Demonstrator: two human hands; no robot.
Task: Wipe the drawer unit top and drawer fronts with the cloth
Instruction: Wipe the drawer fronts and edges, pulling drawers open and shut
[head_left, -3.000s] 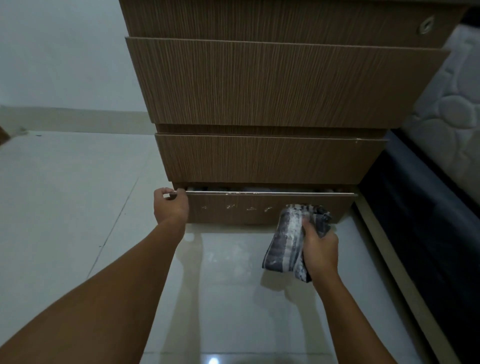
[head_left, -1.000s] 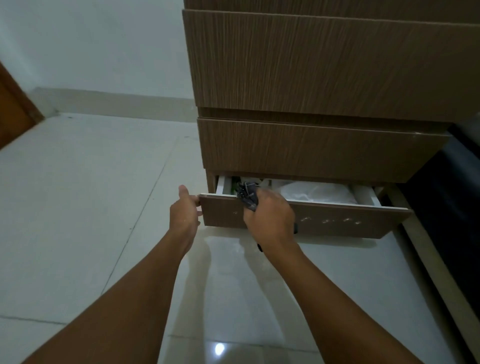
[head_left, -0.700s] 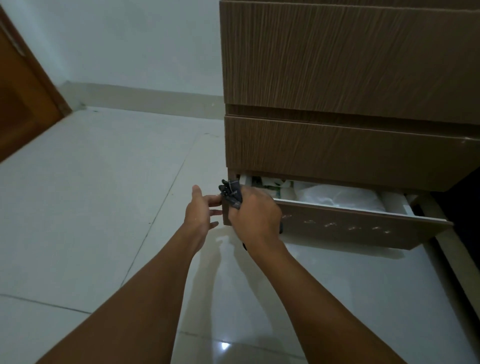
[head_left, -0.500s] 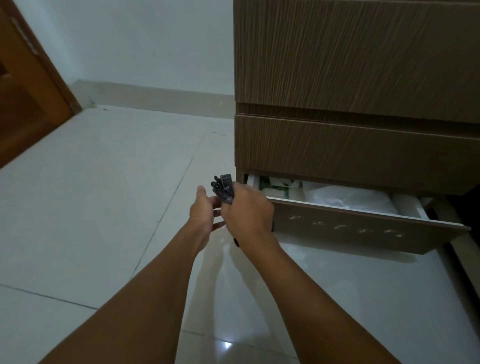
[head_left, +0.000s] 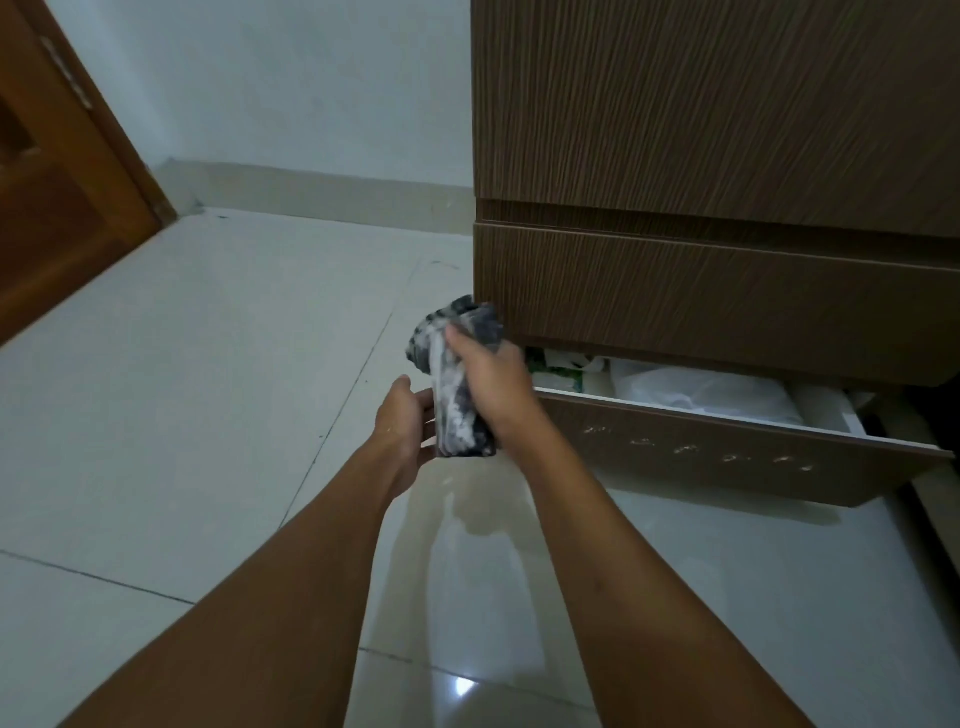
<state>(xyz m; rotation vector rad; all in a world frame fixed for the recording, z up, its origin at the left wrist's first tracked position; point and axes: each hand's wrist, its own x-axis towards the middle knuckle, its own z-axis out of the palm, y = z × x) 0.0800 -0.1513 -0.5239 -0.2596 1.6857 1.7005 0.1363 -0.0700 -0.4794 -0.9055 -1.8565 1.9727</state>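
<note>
Cloth (head_left: 457, 384), a dark and pale patterned rag bunched into a loose roll, sits off the left corner of the drawer unit (head_left: 717, 156), clear of the wood and not touching any front. Right hand (head_left: 493, 387) is clenched around its upper half, thumb pressed on the top fold. Left hand (head_left: 402, 423) is cupped beside the lower end with fingers loosely curled against the fabric, steadying more than grasping; whether it truly grips cannot be told.

Judging by its folds, the rag is soft, light and limp, so it will flop and unroll unless taken in a full fist around the bunched middle, with a flat pad left free for rubbing. It looks neither slippery nor fragile.

Just to the right, the bottom drawer (head_left: 727, 457) stands pulled out, its front tilted toward the floor (head_left: 182, 389), with a row of small pale marks across it and white plastic bags (head_left: 696, 389) inside. Two shut drawer fronts rise above it. A brown door (head_left: 57, 208) stands at far left.

No brand, label or readable writing shows anywhere; the green-printed packet in the drawer is too blurred to read
</note>
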